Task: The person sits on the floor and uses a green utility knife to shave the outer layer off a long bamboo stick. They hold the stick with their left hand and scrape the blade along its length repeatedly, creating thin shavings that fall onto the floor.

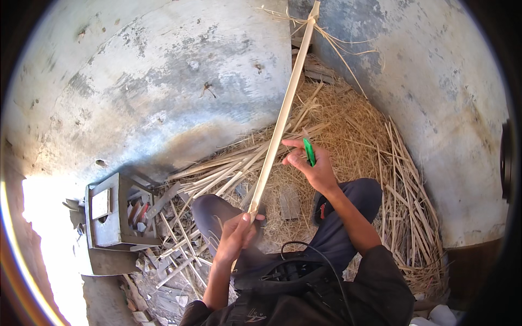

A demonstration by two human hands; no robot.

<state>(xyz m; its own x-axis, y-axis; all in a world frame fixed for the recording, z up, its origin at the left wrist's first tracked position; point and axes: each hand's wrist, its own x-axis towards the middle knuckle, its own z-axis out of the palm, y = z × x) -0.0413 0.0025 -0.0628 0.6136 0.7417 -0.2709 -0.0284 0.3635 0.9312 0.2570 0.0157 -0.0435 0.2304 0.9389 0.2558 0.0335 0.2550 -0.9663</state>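
Observation:
A long, pale split-bamboo strip [281, 117] slants up and away from my lap, with thin curled fibres fraying from its far end. My left hand [235, 234] is closed around the near end of the strip, above my left knee. Close to the right side of the strip's middle is my right hand [317, 167], its index finger reaching toward the strip. A small bright green tool [309, 152], perhaps a knife handle, is held in that hand. Its working end cannot be made out. Whether the right fingertips touch the strip, I cannot tell.
Fine shavings [348, 119] cover the floor ahead, with a pile of thin sticks [408, 212] along the right wall. More strips [223, 168] lie at the left. An open box [109, 217] holding odds and ends stands there. Weathered walls [179, 65] rise close by.

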